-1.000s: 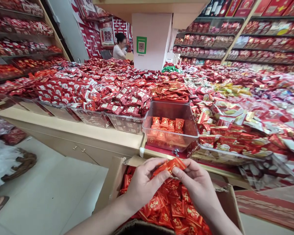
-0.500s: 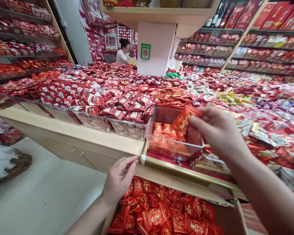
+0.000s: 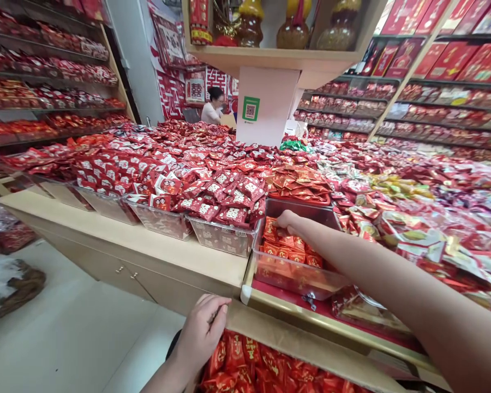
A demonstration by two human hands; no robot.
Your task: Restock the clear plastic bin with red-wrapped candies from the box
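Note:
My right hand [image 3: 288,222] reaches into a clear plastic bin [image 3: 300,278], its fingers closed on a red wrapped candy [image 3: 270,229] at the bin's left back corner. Similar red and gold candies [image 3: 298,256] lie in rows in front of that hand. Lower down, a cardboard box [image 3: 306,338] full of the same kind of red candies [image 3: 265,365] stands against the counter. My left hand [image 3: 204,327] is closed at the box's upper left corner, fingers curled over its edge.
More clear bins heaped with dark red packets [image 3: 225,202] line the counter [image 3: 147,240] to the left. Colourful sweets [image 3: 413,224] spread to the right. A white pillar [image 3: 265,106] holds up a shelf [image 3: 286,54]. A person [image 3: 213,106] sits at the back.
My right hand has moved left and down into the bin with the candy. My left hand stays at the box corner. The view has tilted up slightly.

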